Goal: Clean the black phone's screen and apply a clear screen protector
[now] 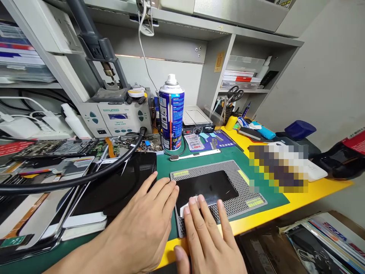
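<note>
A black phone screen [209, 186] lies flat on a grey perforated pad [245, 186]. My left hand [148, 213] is stretched out with its fingertips at the screen's left end and the pad's corner. At the near edge of the screen, my right hand [208, 232] has its fingers extended, with fingertips resting on a small white wipe or cloth [185, 208]. Its thumb stands apart from the wipe. Part of the wipe is hidden under the fingers, so its full shape cannot be seen.
Phone parts [34, 205] and dark panels [119, 182] crowd the left, crossed by a black hose [85, 179]. Behind the pad are a brush [196, 154], a blue spray can [171, 114] and a soldering station [114, 118]. A bottle [342, 156] lies at the right.
</note>
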### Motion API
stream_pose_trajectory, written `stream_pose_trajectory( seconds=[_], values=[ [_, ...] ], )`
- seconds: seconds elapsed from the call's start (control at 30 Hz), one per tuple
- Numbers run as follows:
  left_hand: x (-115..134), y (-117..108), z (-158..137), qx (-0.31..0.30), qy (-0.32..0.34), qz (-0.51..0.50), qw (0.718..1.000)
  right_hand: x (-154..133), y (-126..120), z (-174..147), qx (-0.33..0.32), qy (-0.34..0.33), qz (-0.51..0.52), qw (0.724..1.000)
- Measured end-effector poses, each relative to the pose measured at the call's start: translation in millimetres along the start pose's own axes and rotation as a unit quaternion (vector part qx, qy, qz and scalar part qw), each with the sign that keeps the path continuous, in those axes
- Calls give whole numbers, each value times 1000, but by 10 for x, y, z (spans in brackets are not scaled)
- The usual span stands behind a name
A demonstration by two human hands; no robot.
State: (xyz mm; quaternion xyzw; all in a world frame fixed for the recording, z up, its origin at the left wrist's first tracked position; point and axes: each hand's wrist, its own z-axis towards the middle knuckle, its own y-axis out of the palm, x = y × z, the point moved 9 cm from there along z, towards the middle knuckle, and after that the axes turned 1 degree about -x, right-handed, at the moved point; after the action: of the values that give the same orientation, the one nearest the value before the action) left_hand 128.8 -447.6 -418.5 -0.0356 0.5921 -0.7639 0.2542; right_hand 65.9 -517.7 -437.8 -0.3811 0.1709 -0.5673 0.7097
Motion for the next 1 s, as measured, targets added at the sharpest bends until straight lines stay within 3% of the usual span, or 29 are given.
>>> stream_pose_trajectory(
  seconds=[0.13, 0.3, 0.67, 1.0],
  values=[
    [-44, 13, -25, 0, -11, -20, 1000, -129, 37, 73, 9, 11, 29, 999],
    [-57, -19, -6, 5, -16, -29, 999, -68, -54, 180, -13, -38, 48, 998],
    [-84, -46, 6, -19, -32, -36, 999, 467, -182, -32, -79, -58, -48, 994],
    [-74, -77, -40, 50, -29, -12, 998, 788, -182, -304, -104, -28, -109, 988]
  ],
)
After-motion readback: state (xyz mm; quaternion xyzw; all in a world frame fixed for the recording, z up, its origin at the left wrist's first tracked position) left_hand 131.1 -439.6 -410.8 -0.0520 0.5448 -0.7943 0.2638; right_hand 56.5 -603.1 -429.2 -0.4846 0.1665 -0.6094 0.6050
